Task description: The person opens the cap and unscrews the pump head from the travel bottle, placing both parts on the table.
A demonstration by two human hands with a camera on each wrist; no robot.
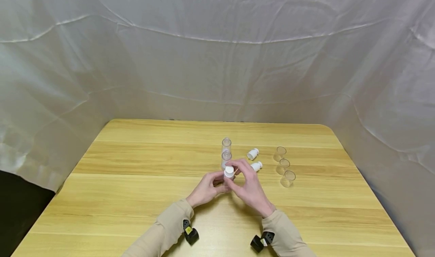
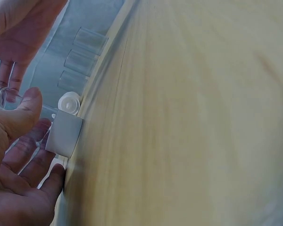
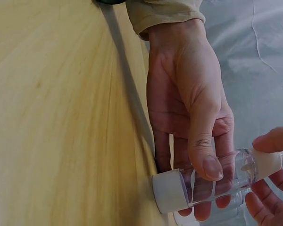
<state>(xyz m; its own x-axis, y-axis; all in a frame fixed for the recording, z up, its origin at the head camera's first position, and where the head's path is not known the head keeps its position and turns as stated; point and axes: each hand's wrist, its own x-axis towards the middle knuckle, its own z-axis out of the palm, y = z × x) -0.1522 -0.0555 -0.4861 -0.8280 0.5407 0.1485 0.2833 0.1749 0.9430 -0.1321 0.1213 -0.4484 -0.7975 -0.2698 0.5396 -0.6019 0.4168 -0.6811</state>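
A small clear plastic bottle with a white base point(image 3: 170, 190) stands upright between both hands, low over the tabletop. My left hand point(image 1: 204, 191) grips its clear body, thumb on one side and fingers behind. My right hand point(image 1: 250, 187) pinches the white pump top point(image 1: 229, 170) at the bottle's upper end between thumb and fingers. In the right wrist view the white collar point(image 3: 268, 162) sits at the clear neck. Whether it is fastened I cannot tell. Just beyond the hands stand two similar clear bottles point(image 1: 226, 145), one behind the other.
Two white pump tops lie right of the bottles, one farther back point(image 1: 253, 154) and one point(image 1: 257, 166) beside my right hand. Three clear cups, near point(image 1: 287, 179), middle point(image 1: 283, 167) and far point(image 1: 280, 153), stand in a row farther right. Grey cloth point(image 1: 217, 68) hangs behind the wooden table point(image 1: 136, 159).
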